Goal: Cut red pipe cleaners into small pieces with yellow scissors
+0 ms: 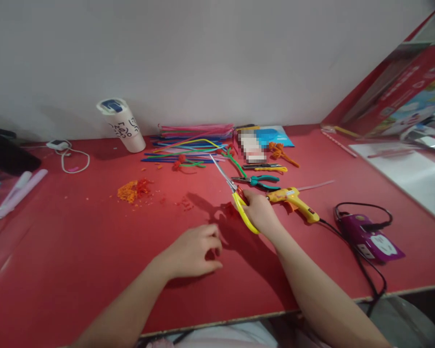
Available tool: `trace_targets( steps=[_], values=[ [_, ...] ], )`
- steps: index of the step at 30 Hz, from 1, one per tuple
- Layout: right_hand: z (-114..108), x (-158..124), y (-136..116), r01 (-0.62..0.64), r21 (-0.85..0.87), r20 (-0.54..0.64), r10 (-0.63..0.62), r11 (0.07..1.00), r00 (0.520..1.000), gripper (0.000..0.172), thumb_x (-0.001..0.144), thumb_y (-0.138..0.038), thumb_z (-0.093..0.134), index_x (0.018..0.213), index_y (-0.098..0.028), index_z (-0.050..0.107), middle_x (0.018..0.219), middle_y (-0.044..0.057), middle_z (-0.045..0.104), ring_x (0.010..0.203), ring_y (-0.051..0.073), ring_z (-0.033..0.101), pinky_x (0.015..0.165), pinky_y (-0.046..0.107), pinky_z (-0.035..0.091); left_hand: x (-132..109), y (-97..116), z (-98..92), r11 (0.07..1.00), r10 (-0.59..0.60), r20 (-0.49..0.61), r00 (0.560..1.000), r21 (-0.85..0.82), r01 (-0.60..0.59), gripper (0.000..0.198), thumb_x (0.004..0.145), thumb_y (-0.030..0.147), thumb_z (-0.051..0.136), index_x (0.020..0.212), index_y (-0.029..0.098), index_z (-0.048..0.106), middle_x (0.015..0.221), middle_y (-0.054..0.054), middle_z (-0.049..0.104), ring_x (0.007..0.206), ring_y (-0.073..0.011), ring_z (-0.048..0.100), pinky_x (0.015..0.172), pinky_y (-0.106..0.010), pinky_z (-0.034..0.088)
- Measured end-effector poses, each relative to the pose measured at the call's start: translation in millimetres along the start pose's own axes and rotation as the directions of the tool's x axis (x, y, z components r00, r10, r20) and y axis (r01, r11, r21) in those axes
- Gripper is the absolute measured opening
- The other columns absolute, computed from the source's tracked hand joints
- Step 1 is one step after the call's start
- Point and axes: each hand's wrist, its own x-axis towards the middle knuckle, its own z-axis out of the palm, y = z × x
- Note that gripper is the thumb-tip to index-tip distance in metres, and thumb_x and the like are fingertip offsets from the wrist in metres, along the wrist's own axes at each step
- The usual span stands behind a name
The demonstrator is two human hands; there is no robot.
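My right hand is closed around the yellow handle of a pair of scissors, whose long blades point away to the upper left. A small red piece shows by the handle, and I cannot make out what it is. My left hand hovers low over or rests on the red table, its fingers bent and apart from the thumb, with nothing in it. Farther left lie orange fuzz trimmings and red trimmings. Red fuzzy balls on green stems lie beyond the blades.
Pipe cleaners lie along the wall. A white tumbler stands left of them. Pliers, a yellow glue gun and a purple box-like item with a black cord are at the right. An orange fuzzy piece lies behind.
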Motion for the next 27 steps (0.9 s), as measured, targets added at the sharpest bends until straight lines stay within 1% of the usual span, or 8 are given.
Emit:
trace_targets(
  steps=[4,6,9,11,14,16,18,27],
  values=[
    [4,-4,-2,0.015,0.089,-0.011,-0.014,0.996,1.000,0.014,0.067,-0.032,0.048,0.069,-0.018,0.051,0.054,0.000,0.049,0.048,0.011,0.041,0.045,0.021,0.021,3,6,16.4,0.987,0.020,0.071,0.997,0.155,-0.031,0.007,0.068,0.016,0.050,0.067,0.017,0.057,0.076,-0.003,0.052,0.068,-0.0138,0.047,0.062,-0.024,0.035],
    [6,-7,-4,0.033,0.145,-0.005,-0.033,0.989,0.999,0.010,0.066,-0.028,0.048,0.068,-0.018,0.049,0.053,-0.002,0.046,0.048,0.010,0.038,0.045,0.021,0.021,5,2,19.8,0.990,0.009,0.036,0.999,0.140,-0.014,0.009,0.068,0.014,0.047,0.065,0.017,0.056,0.074,-0.003,0.052,0.069,-0.0141,0.047,0.063,-0.024,0.035],
    [13,-15,-12,0.051,0.268,0.064,-0.070,0.962,0.995,0.011,0.065,-0.028,0.049,0.066,-0.017,0.047,0.052,-0.004,0.043,0.048,0.009,0.037,0.044,0.020,0.024,8,-6,18.9,0.992,-0.121,-0.125,0.985,-0.060,0.114,0.010,0.068,0.013,0.045,0.067,0.017,0.054,0.071,-0.002,0.053,0.066,-0.0129,0.047,0.061,-0.023,0.035],
    [19,-21,-19,0.061,0.374,0.158,-0.129,0.926,0.979,0.015,0.065,-0.031,0.049,0.061,-0.017,0.044,0.052,-0.005,0.041,0.048,0.008,0.037,0.044,0.018,0.026,10,-13,16.9,0.932,-0.284,-0.230,0.931,-0.295,0.211,0.009,0.071,0.016,0.044,0.070,0.017,0.053,0.065,0.000,0.052,0.060,-0.0118,0.047,0.057,-0.023,0.035],
    [26,-28,-28,0.051,0.494,0.242,-0.193,0.868,0.951,0.015,0.064,-0.030,0.049,0.058,-0.017,0.042,0.051,-0.006,0.039,0.047,0.007,0.035,0.043,0.017,0.027,11,-19,15.9,0.757,-0.470,-0.213,0.857,-0.596,0.267,0.012,0.073,0.026,0.045,0.072,0.016,0.051,0.056,0.003,0.049,0.051,-0.0104,0.045,0.050,-0.022,0.035],
    [29,-31,-31,0.040,0.548,0.247,-0.207,0.836,0.947,0.014,0.063,-0.028,0.049,0.059,-0.017,0.041,0.051,-0.006,0.037,0.047,0.006,0.033,0.042,0.017,0.027,12,-21,17.0,0.667,-0.528,-0.172,0.832,-0.690,0.281,0.015,0.072,0.030,0.048,0.072,0.015,0.051,0.054,0.003,0.048,0.047,-0.0094,0.044,0.047,-0.021,0.034],
    [31,-31,-30,0.030,0.588,0.243,-0.211,0.808,0.947,0.015,0.063,-0.028,0.049,0.059,-0.018,0.039,0.052,-0.006,0.036,0.047,0.006,0.032,0.043,0.017,0.027,13,-20,18.8,0.632,-0.543,-0.174,0.821,-0.729,0.264,0.016,0.071,0.031,0.049,0.072,0.015,0.051,0.055,0.004,0.048,0.047,-0.0092,0.044,0.046,-0.020,0.034],
    [35,-30,-24,0.040,0.637,0.216,-0.228,0.770,0.950,0.007,0.062,-0.022,0.045,0.061,-0.017,0.041,0.051,-0.007,0.034,0.047,0.006,0.034,0.043,0.018,0.028,12,-21,22.2,0.715,-0.513,-0.310,0.800,-0.670,0.199,0.015,0.072,0.031,0.048,0.067,0.017,0.050,0.054,0.004,0.048,0.048,-0.0102,0.047,0.047,-0.021,0.037]
  ],
)
